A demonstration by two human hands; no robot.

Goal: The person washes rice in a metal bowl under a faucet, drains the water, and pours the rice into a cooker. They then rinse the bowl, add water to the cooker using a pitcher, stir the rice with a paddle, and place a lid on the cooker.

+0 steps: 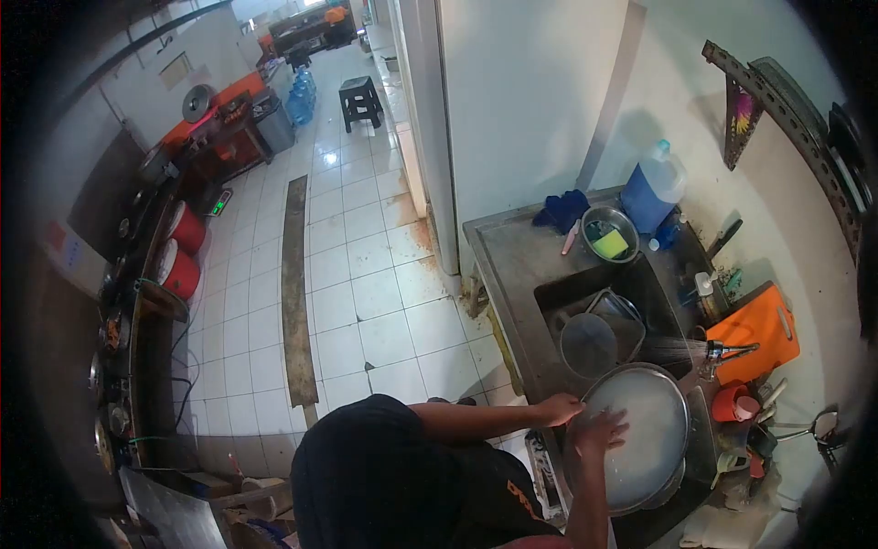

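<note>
Large round metal pan (654,435) sits in the sink (549,302), below the running tap (722,349); left hand (558,409) grips the pan's rim, fingers curled; right hand (599,428) lies flat and open on its wet inner surface; orange cutting board (764,329) stands beside.

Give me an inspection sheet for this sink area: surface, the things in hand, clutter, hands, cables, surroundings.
Surface: steel counter with a sink; looks wet and stained.
Things in hand: large round metal pan at the sink edge, inside whitish; tap sprays water toward it.
Clutter: metal bowl holding a yellow sponge, blue cloth, blue jug, orange cutting board, red cups.
Hands: left hand on the pan's rim; right hand flat inside the pan; grip cannot be judged.
Cables: dark wires hanging below the left counter.
Surroundings: white tiled floor, black stool, water bottles.
</note>
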